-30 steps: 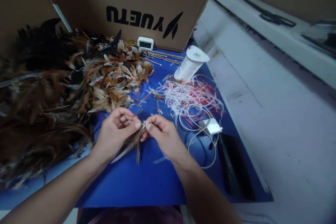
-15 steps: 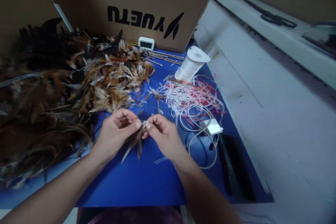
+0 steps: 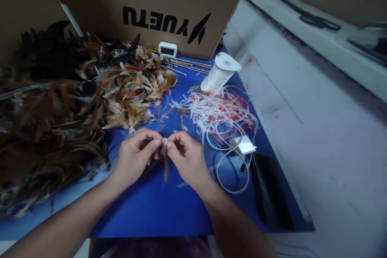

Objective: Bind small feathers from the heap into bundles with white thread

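Note:
Between my two hands is a small bunch of feathers [image 3: 165, 161], brownish and hanging downward from a pale upper end. My left hand [image 3: 136, 155] pinches that pale end from the left with thumb and forefinger. From the right, my right hand [image 3: 186, 157] pinches the same end, its thumb and fingertips close to the other hand's. Both hands are just above the blue table surface [image 3: 151, 209]. The fingertips partly hide where the feathers come together.
A large heap of brown and black feathers [image 3: 121, 92] covers the left side. At the right lie tangled white and red strips [image 3: 217, 113], a white spool [image 3: 222, 72], a coiled cable [image 3: 232, 191] and a dark flat object [image 3: 275, 193]. A cardboard box [image 3: 99, 4] and small digital clock [image 3: 167, 49] stand behind.
The hanging feathers have drawn into a narrower, more upright bunch. My left fingers have shifted slightly around the pale end; both hands still pinch it.

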`<state>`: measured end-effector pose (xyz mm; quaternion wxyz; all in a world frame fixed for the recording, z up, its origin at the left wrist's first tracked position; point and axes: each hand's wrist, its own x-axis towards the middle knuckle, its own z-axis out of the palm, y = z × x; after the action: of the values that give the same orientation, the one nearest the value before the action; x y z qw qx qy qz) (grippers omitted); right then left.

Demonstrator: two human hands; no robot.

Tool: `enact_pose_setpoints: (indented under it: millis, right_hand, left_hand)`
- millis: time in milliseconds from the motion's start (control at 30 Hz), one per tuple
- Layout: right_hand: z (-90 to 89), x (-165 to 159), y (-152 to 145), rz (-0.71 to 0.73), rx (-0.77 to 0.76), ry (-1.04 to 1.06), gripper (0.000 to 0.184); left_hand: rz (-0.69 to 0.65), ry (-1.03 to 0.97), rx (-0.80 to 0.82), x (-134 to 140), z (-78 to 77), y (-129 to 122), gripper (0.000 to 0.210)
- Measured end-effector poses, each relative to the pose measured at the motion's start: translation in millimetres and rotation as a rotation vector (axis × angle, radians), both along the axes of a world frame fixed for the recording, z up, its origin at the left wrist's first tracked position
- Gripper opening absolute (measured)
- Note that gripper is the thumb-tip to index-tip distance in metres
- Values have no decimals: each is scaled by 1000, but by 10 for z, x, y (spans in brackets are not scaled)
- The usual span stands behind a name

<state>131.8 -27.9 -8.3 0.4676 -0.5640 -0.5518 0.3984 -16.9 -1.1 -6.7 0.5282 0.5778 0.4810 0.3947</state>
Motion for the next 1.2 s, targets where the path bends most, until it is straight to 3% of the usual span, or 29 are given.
enact_pose_setpoints:
  millis: [167,433,700,1067,1200]
  right_hand:
    - [-8,-6,-15,-16,41,-62,7]
    - [23,-20,-15,-29,39,-3,7]
    - [26,-12,4,68,-95,305,10]
    - [41,-7,34,7,-118,363,10]
    - [68,1,32,47,-149,399,14]
  left_hand:
    - [-45,-173,-75,54,-5,-44,16]
    - [-58,-176,-103,44,-60,-25,14]
    - [-42,-253,-170,37,-78,-12,15]
    - [-45,-311,-248,34,-61,-16,17]
    - [-57,-308,-239,38,-60,-20,16]
